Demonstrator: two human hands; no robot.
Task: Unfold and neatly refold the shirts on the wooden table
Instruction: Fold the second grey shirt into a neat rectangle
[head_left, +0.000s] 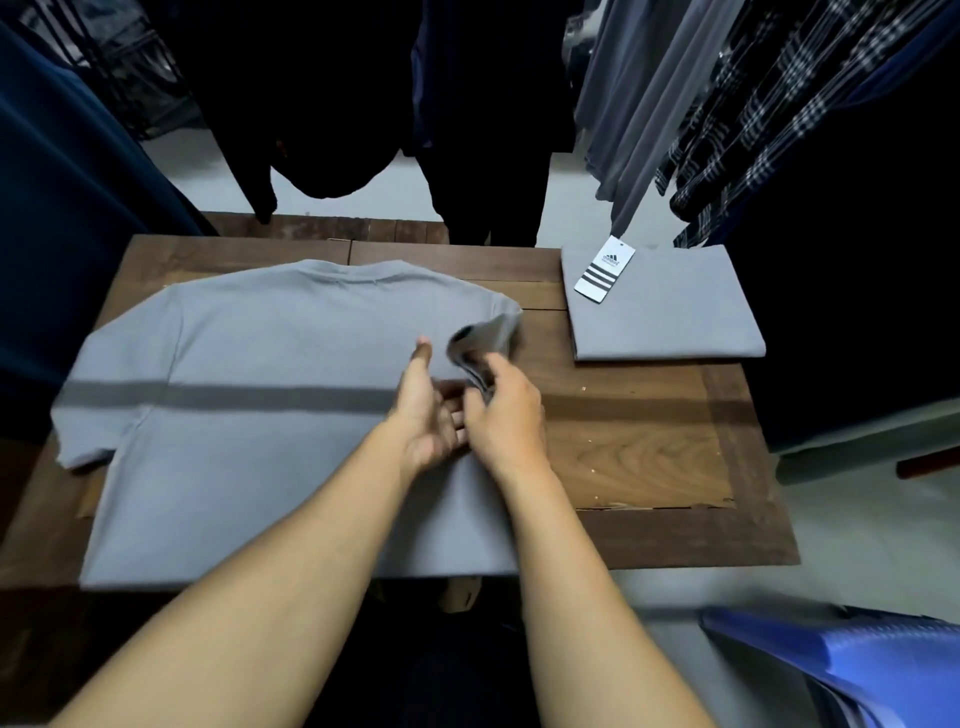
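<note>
Forearms in from six o'clock over the bench (649, 441). Right hand (506, 410) with fingers curled round the bunched sleeve (485, 338) of the grey shirt (260, 415), spread flat toward nine o'clock. Left hand (431, 410) open alongside, holding nothing. Likely to skew the unpinned body if tugged hard. Folded shirt (670, 312) at two o'clock.

Hidden, blurred, cut off
Fingertips of the right hand (506, 410) hide inside the blurred sleeve (485, 338); print on the hangtag (605, 275) is unreadable; the blue plastic item (857, 670) runs off the corner
</note>
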